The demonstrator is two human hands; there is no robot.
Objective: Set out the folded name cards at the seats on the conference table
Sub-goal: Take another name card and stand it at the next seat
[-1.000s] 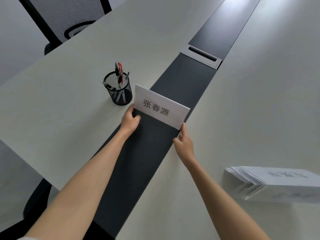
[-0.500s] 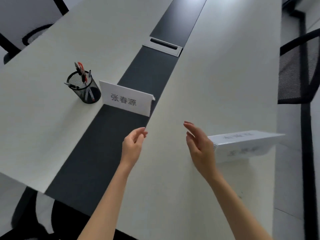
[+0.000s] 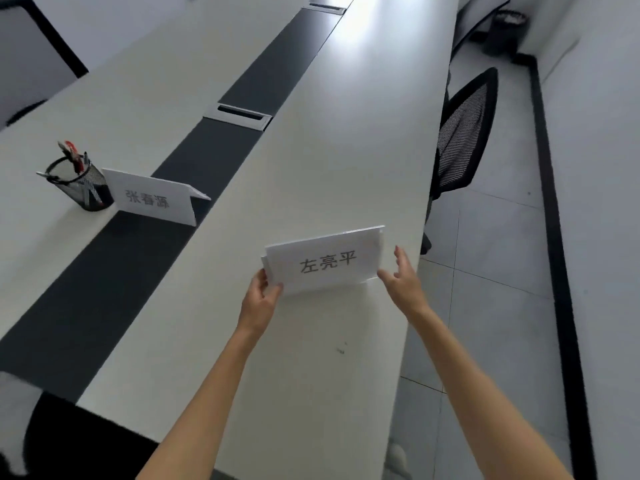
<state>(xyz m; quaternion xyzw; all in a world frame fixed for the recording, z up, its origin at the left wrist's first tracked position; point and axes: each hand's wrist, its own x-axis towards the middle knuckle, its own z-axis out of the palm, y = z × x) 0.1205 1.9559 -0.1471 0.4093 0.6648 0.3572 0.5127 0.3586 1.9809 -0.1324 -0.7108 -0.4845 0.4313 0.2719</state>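
Conference table [image 3: 332,375]: centre strip [image 3: 114,271] runs lengthwise, cable port [image 3: 239,114] set in it farther along. Pen holder [image 3: 81,188] at left; 1 standing name card [image 3: 152,199] just right of it, on the strip. Second name card [image 3: 323,261] nearer, toward the right edge, between left hand [image 3: 259,296] and right hand [image 3: 403,282]. Chair [image 3: 460,133] beyond the right edge.

The held name card [image 3: 323,261] reads 左亮平 in dark print on its white face. The standing name card [image 3: 152,199] on the worktop [image 3: 311,150] reads 张春源, slightly blurred.
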